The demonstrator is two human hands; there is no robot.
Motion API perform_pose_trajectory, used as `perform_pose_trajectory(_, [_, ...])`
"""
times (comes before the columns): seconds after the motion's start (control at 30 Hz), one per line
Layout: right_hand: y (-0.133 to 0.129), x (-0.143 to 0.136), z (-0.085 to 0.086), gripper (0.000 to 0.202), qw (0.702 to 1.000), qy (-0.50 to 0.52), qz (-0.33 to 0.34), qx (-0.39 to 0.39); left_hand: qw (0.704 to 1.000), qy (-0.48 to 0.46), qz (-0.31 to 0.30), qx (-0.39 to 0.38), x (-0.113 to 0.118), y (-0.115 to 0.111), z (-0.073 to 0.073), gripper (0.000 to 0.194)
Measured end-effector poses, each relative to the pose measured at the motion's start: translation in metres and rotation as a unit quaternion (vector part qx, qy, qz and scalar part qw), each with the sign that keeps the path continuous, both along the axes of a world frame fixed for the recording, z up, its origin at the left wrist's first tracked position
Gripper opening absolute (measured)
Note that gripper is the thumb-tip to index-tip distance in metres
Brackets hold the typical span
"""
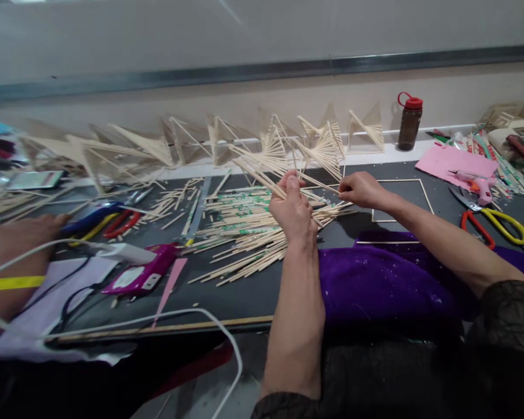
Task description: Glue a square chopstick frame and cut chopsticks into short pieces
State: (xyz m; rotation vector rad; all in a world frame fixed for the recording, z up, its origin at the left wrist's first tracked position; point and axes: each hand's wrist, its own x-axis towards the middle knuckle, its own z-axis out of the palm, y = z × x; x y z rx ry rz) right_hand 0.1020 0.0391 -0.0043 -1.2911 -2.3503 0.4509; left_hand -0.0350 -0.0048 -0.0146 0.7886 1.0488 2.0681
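My left hand [291, 208] is closed round a small bunch of thin wooden sticks [257, 173], raised above the table and slanting up to the left. To its right, my right hand [361, 190] pinches the end of a thin wooden stick [318, 183] that reaches toward my left hand. Beneath and left of my hands, a pile of loose sticks [240, 218] lies spread out, some with green and clear wrapping among them. A thin rectangular stick frame [427, 196] lies flat beyond my right forearm. Purple cloth [384, 282] covers the table's near edge.
Twisted stick models [271, 142] line the wall. At right are a brown bottle [409, 125], pink sheet [454, 162], glue gun [480, 183] and scissors [491, 218]. Another person's hand [24, 235] is at left, near pliers [91, 218], a magenta box [146, 270] and a white cable [192, 311].
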Motion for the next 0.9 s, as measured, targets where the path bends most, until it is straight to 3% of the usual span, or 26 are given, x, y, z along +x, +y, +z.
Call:
perform_pose_trajectory(0.1, [0.014,-0.024,0.001,0.023,0.999,-0.027,-0.004,0.033,1.0,0.014,-0.018,0.0,0.004,-0.002,-0.001,0.019])
perform_pose_trajectory(0.2, [0.019,-0.03,0.004,0.022,0.999,0.021,-0.007,0.04,0.999,0.023,-0.037,-0.003,0.008,-0.004,-0.002,0.016])
perform_pose_trajectory(0.33, [0.004,-0.003,0.003,0.019,0.99,0.135,-0.002,-0.032,0.998,0.018,-0.053,-0.006,0.011,-0.006,0.0,0.015])
perform_pose_trajectory(0.47, [-0.02,0.029,-0.01,0.013,0.978,0.185,0.006,-0.101,0.997,0.012,-0.075,0.001,0.015,-0.007,0.001,0.016])
perform_pose_trajectory(0.67, [-0.03,0.038,-0.03,0.009,0.988,0.134,0.027,-0.074,0.987,0.025,-0.154,-0.035,0.024,-0.007,-0.004,0.029])
perform_pose_trajectory(0.9, [-0.036,0.037,-0.025,0.011,0.986,0.155,0.031,-0.056,0.979,0.013,-0.203,-0.024,0.023,0.001,-0.011,0.042])
